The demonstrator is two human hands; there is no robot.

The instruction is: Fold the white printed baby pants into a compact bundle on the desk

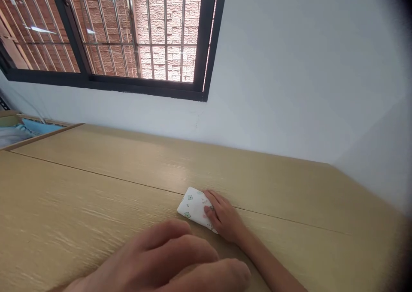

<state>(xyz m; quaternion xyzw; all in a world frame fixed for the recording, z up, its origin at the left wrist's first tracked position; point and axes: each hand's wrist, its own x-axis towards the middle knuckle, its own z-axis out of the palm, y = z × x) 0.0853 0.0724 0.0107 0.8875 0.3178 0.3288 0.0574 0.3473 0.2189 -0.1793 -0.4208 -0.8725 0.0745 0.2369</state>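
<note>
A small white folded cloth (195, 207) printed with little green and pink figures lies on the wooden surface, across the seam between two boards. My right hand (222, 215) reaches in from the lower right and presses on the right end of the cloth, fingers and thumb laid over it. Large in the foreground at the bottom, my left hand (164, 257) is close to the camera with its fingers loosely bent and pointing right. Nothing shows in it, though its palm side is hidden.
The wide light-wood surface (96, 197) runs back to a white wall (289, 69). Above it, a dark-framed window (138, 84) has metal bars and a brick wall behind. At the far left stands an open box (38, 135) with blue and white material inside.
</note>
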